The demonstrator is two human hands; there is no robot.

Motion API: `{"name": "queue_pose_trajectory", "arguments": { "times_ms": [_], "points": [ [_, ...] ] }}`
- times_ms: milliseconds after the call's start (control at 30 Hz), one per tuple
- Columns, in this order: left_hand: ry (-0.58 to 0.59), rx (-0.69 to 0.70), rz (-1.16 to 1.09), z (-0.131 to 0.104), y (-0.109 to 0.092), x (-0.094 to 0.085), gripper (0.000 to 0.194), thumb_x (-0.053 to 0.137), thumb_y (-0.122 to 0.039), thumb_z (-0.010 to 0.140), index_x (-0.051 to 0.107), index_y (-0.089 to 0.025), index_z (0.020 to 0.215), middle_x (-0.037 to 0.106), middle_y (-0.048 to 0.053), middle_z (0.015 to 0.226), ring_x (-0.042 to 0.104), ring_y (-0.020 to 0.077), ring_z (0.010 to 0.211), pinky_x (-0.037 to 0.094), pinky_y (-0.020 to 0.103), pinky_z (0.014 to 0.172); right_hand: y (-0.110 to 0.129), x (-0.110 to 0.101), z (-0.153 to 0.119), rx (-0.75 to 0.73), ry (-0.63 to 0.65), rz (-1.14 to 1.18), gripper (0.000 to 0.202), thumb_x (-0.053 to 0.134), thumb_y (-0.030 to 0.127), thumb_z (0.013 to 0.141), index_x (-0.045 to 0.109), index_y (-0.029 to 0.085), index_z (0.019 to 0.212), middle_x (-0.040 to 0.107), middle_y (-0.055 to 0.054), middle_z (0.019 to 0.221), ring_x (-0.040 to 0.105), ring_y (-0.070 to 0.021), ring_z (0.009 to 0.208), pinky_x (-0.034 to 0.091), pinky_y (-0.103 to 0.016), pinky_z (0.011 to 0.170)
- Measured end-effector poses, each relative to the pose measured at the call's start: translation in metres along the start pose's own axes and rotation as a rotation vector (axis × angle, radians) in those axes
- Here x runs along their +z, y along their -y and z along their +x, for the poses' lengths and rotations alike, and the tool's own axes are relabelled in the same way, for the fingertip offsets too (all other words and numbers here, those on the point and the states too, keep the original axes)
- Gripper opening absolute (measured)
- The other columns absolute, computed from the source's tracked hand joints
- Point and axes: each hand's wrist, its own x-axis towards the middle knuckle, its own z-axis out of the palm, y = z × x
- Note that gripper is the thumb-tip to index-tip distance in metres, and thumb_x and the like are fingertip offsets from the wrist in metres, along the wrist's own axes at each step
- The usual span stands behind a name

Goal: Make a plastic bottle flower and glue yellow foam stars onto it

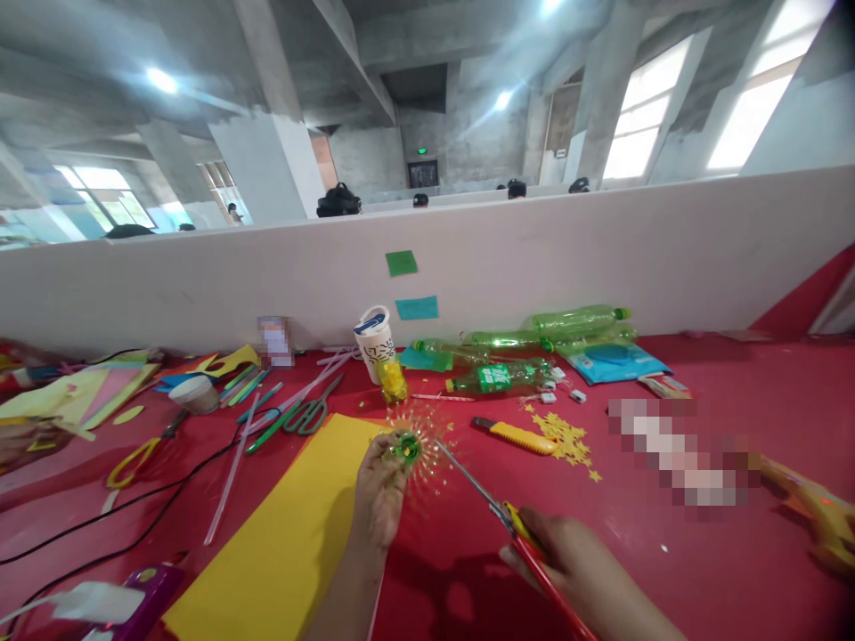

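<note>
My left hand (382,490) pinches a green bottle top (407,448) above the yellow paper's right edge. Thin clear strips fan out around it like rays. My right hand (581,556) is wrapped round a pair of scissors (491,504) with red and yellow handles. Their blades look nearly closed, and the tips point up and left at the fringe's right side; whether they touch a strip I cannot tell. Under my left wrist lie yellow sheets (287,525). A yellow utility knife (514,434) rests beyond the scissors, against a pile of yellow paper stars (566,441).
Green plastic bottles (494,378) lie by the white partition (267,276). Near them stand a white cup (375,347) and a blue packet (618,361). Green-handled scissors (311,414) and black cables (180,481) are at left. A co-worker's hand (27,445) shows at far left.
</note>
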Motion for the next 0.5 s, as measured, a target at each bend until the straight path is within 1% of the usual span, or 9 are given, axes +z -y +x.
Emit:
{"name": "queue_pose_trajectory", "arguments": {
  "times_ms": [67, 133, 200, 267, 367, 433, 500],
  "points": [
    [-0.019, -0.015, -0.015, 0.001, 0.000, -0.001, 0.021, 0.070, -0.010, 0.061, 0.064, -0.020, 0.079, 0.070, 0.001, 0.087, 0.065, 0.0159, 0.085, 0.048, 0.033, 0.088, -0.003, 0.001, 0.002, 0.027, -0.048, -0.011, 0.034, 0.049, 0.052, 0.083, 0.044, 0.021, 0.069, 0.051, 0.003, 0.060, 0.036, -0.0114, 0.053, 0.024, -0.023, 0.049],
    [-0.039, -0.032, -0.022, 0.003, -0.001, -0.001, 0.022, 0.070, -0.010, 0.060, 0.064, -0.019, 0.079, 0.071, 0.001, 0.085, 0.066, 0.0159, 0.084, 0.048, 0.033, 0.088, -0.009, 0.000, 0.005, 0.094, -0.135, -0.051, 0.033, 0.048, 0.052, 0.084, 0.045, 0.022, 0.072, 0.050, 0.003, 0.059, 0.037, -0.0121, 0.051, 0.023, -0.023, 0.048],
    [-0.053, -0.054, -0.025, 0.004, -0.002, -0.001, 0.023, 0.071, -0.009, 0.058, 0.064, -0.019, 0.078, 0.071, 0.001, 0.083, 0.067, 0.0155, 0.081, 0.048, 0.032, 0.087, -0.016, -0.003, 0.011, 0.160, -0.228, -0.113, 0.029, 0.046, 0.049, 0.085, 0.045, 0.022, 0.073, 0.052, 0.001, 0.057, 0.039, -0.0134, 0.049, 0.021, -0.024, 0.048],
    [-0.051, -0.068, -0.022, 0.004, -0.003, 0.001, 0.023, 0.072, -0.010, 0.057, 0.064, -0.018, 0.077, 0.072, 0.001, 0.082, 0.067, 0.0151, 0.080, 0.049, 0.030, 0.085, -0.023, -0.005, 0.017, 0.187, -0.293, -0.149, 0.025, 0.049, 0.043, 0.083, 0.045, 0.022, 0.070, 0.052, 0.000, 0.056, 0.041, -0.0147, 0.048, 0.019, -0.025, 0.048],
    [-0.026, -0.071, -0.038, 0.002, -0.005, 0.003, 0.021, 0.073, -0.014, 0.059, 0.065, -0.019, 0.077, 0.072, 0.001, 0.081, 0.067, 0.0158, 0.081, 0.048, 0.032, 0.087, -0.028, -0.003, 0.023, 0.163, -0.332, -0.116, 0.025, 0.051, 0.042, 0.081, 0.044, 0.022, 0.068, 0.050, 0.000, 0.056, 0.043, -0.0148, 0.049, 0.019, -0.025, 0.048],
    [-0.012, -0.062, -0.051, 0.000, -0.006, 0.004, 0.020, 0.073, -0.014, 0.059, 0.064, -0.019, 0.076, 0.070, 0.000, 0.079, 0.066, 0.0159, 0.080, 0.047, 0.034, 0.088, -0.026, 0.000, 0.024, 0.124, -0.328, -0.068, 0.029, 0.046, 0.046, 0.084, 0.043, 0.021, 0.069, 0.049, 0.001, 0.056, 0.044, -0.0143, 0.050, 0.023, -0.024, 0.048],
    [0.007, -0.054, -0.044, -0.001, -0.006, 0.004, 0.023, 0.073, -0.011, 0.058, 0.063, -0.020, 0.076, 0.069, -0.002, 0.078, 0.065, 0.0148, 0.078, 0.047, 0.033, 0.087, -0.020, 0.003, 0.022, 0.084, -0.319, -0.015, 0.034, 0.038, 0.050, 0.088, 0.043, 0.021, 0.071, 0.048, 0.003, 0.057, 0.046, -0.0136, 0.052, 0.026, -0.023, 0.048]
  ]
}}
